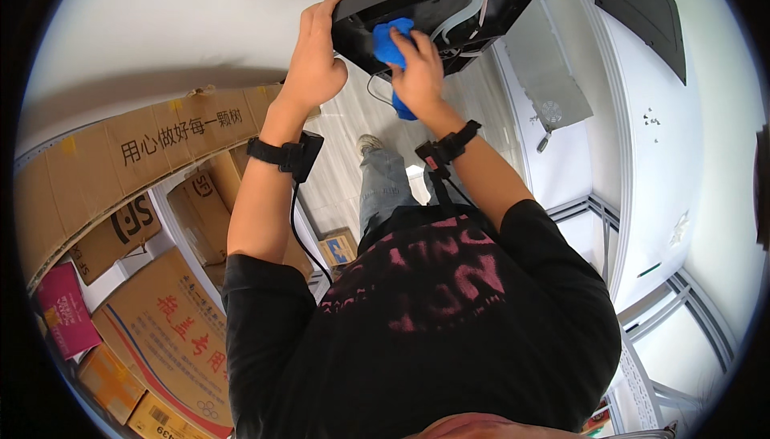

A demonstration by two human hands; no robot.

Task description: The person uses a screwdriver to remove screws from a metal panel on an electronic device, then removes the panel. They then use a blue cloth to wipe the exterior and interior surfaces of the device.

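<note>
A black open-backed device casing (361, 15) with a beige side stands at the top of the head view. Grey ribbon cables (465, 14) and thin wires run inside it. My left hand (315, 66) is closed around the casing's left edge. In my right hand (417, 76) is a blue cloth (389, 44), pressed against the inside of the casing near its lower left. Part of the cloth hangs below that hand. A thin black cable loops down beside the cloth.
On the white surface to the right lie a black panel (646, 18), a grey metal plate (561, 86) with a round vent, a screwdriver (545, 141) and several small screws (652, 120). Cardboard boxes (160, 335) and a pink box (66, 310) fill the left side.
</note>
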